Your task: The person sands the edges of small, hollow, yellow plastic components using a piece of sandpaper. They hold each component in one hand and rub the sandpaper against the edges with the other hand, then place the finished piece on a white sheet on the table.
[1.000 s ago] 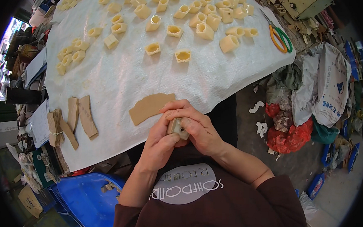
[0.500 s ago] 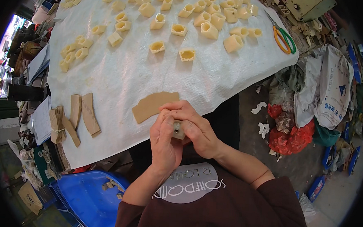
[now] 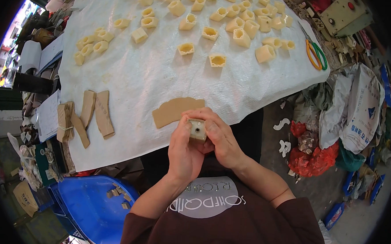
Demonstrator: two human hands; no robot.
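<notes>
Both my hands are closed around a small squarish, grey-beige block (image 3: 198,131) with a dark round hole in its upturned face. My left hand (image 3: 182,154) wraps its left side, and my right hand (image 3: 223,145) presses against its right side, fingers curling over the far edge. The block's lower part is hidden by my palms. Just beyond my fingers a flat tan piece with a wavy top edge (image 3: 175,111) lies on the white sheet (image 3: 135,83).
Many hollow cream-coloured blocks (image 3: 217,60) stand across the sheet's far half. Tan strips (image 3: 103,112) and a tied bundle (image 3: 64,122) lie at left. Scissors (image 3: 314,54) rest at the right edge. A blue tub (image 3: 98,209) with small pieces stands lower left; bags (image 3: 319,157) lie at right.
The block has tilted in my hands, so more of its holed face shows. My view has shifted slightly, moving the table things rightward in the picture. Both hands keep their hold.
</notes>
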